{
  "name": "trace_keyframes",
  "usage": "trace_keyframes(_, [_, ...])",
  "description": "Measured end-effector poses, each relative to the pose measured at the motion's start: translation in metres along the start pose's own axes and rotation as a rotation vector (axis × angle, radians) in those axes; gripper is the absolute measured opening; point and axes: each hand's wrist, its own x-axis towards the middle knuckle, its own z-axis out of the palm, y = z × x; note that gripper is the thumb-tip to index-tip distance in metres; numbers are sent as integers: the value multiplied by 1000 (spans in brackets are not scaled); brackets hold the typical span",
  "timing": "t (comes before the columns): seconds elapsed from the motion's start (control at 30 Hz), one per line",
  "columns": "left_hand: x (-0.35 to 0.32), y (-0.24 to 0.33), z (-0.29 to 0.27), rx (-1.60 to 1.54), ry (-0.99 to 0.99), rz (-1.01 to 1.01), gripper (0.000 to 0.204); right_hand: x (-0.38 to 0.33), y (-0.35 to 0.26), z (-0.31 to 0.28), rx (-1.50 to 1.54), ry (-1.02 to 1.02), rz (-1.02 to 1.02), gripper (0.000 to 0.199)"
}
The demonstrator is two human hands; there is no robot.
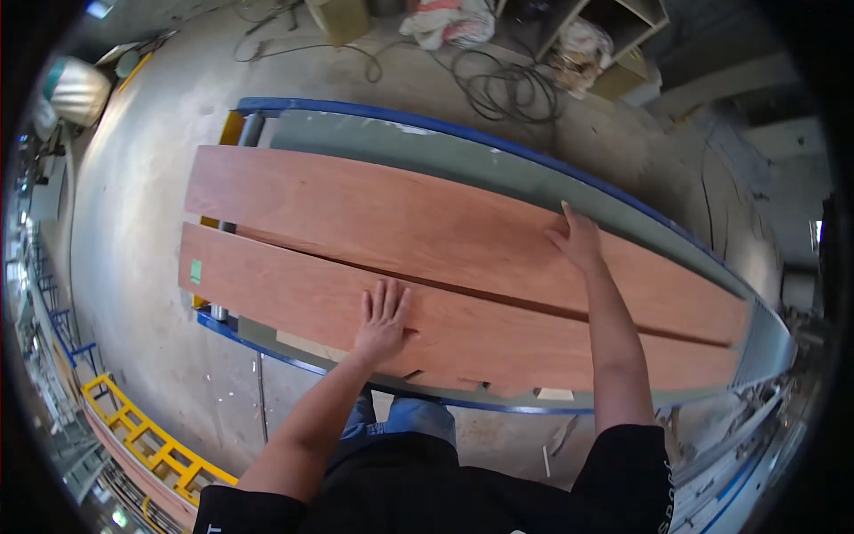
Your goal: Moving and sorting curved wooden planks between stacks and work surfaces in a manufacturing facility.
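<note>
Two long reddish-brown wooden boards lie side by side, with a narrow dark gap between them. On the near board [294, 298] my left hand [382, 322] rests flat, its fingers stretched out close to the gap. My right hand [580, 238] is on the far board [374, 200], at its far edge. Its thumb and one finger show spread apart; the other fingers are partly hidden. A piece of green tape [196, 271] sticks to the near board's left end.
Under the boards is a grey-green surface [356, 133] inside a blue frame [445, 127], with rollers at its left end. Coiled black cable [507, 93] lies on the floor beyond. A yellow ladder-like frame [147, 436] stands at lower left. Wooden shelving [614, 31] is at the back right.
</note>
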Motion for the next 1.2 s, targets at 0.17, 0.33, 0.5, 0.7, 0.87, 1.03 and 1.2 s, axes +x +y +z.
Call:
trace_keyframes(0.17, [3,0,5,17,68,15,98,-14,-4,-5,-18,-4,95,93])
trace_keyframes(0.33, [1,-3,-6,51,40,9,96,-24,-35,-25,13,-242,221,96])
trace_keyframes(0.5, [7,6,-3,1,32,41,94,-42,-6,-4,-71,-60,78,92])
trace_keyframes(0.7, [4,-1,5,-4,-9,29,98,-48,-38,14,164,168,381,96])
trace_keyframes(0.87, [3,-4,14,65,29,151,104,-135,-159,49,903,658,362,73])
trace_keyframes(1.03, [2,3,-2,29,-90,39,107,-296,-296,44,860,119,346,63])
trace_keyframes(1.2, [-2,1,-31,17,-243,132,86,-410,-399,53,891,101,534,66])
